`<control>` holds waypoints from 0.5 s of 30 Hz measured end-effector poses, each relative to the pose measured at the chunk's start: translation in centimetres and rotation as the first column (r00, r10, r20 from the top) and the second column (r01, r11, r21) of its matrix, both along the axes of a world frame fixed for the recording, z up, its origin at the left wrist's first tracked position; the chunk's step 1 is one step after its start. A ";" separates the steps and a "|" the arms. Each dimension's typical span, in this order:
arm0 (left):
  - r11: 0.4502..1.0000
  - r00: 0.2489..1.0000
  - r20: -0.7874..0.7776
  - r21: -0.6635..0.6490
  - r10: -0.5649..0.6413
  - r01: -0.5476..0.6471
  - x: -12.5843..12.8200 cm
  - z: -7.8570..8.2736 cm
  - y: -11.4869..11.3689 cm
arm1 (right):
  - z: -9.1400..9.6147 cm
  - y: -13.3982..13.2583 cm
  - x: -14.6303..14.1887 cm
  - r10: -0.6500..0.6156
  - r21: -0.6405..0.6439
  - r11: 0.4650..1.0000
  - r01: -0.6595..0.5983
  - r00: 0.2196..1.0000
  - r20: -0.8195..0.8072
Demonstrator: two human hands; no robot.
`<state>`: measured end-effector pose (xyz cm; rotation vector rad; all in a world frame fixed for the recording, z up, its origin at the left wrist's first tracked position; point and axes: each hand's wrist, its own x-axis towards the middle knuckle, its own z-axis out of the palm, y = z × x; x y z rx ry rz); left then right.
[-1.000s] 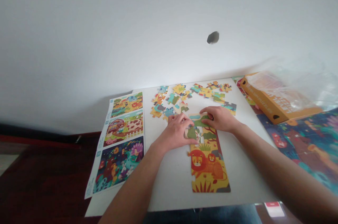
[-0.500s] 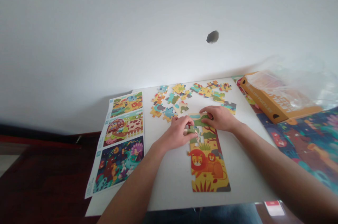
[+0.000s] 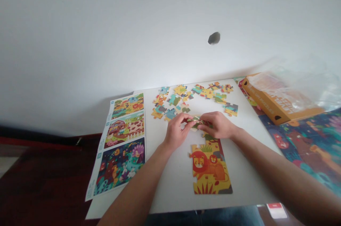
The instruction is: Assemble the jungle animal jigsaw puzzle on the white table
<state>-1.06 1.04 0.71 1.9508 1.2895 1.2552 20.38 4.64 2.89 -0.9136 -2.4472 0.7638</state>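
Note:
My left hand (image 3: 178, 129) and my right hand (image 3: 217, 125) meet near the top of a partly joined puzzle (image 3: 211, 169) showing two lions. Between their fingertips is a green and pale jigsaw piece (image 3: 196, 121), pinched from both sides and partly hidden by the fingers. Whether it is one piece or two joined ones, I cannot tell. The right hand also covers the upper part of the joined strip. Several loose jigsaw pieces (image 3: 174, 99) lie beyond my hands on the white table (image 3: 170, 183).
At left lies a picture sheet (image 3: 125, 124) with three printed scenes. To the right are an orange puzzle box (image 3: 269, 101) with clear plastic (image 3: 306, 84) on it and a dark finished puzzle (image 3: 309, 140). A white wall (image 3: 160, 23) rises behind the table.
My left hand has lifted the green piece away from the gap above the lions. My right hand has come left and down, so both hands now finger the piece together.

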 end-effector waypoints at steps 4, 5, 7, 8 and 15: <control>0.998 0.998 -0.030 0.002 -0.059 0.059 0.1 -0.1 0.0 | -1.0 0.6 0.1 -0.216 0.014 0.976 0.217 0.975 -0.046; 0.997 0.995 -0.066 0.019 -0.071 0.072 0.1 -0.1 0.0 | -1.3 0.9 0.2 -0.312 0.019 0.949 0.314 0.949 -0.048; 0.995 0.985 -0.149 0.048 -0.082 0.090 -0.2 0.0 0.1 | -1.8 1.5 0.5 -0.488 0.040 0.872 0.488 0.873 -0.012; 0.993 0.977 -0.192 0.054 -0.089 0.101 -0.3 0.0 0.1 | -2.0 1.8 0.6 -0.551 0.056 0.834 0.549 0.834 0.024; 0.976 0.876 -0.436 -0.034 -0.207 0.214 -0.2 0.0 -0.2 | -1.9 2.8 1.2 -0.715 0.135 0.690 0.711 0.641 0.279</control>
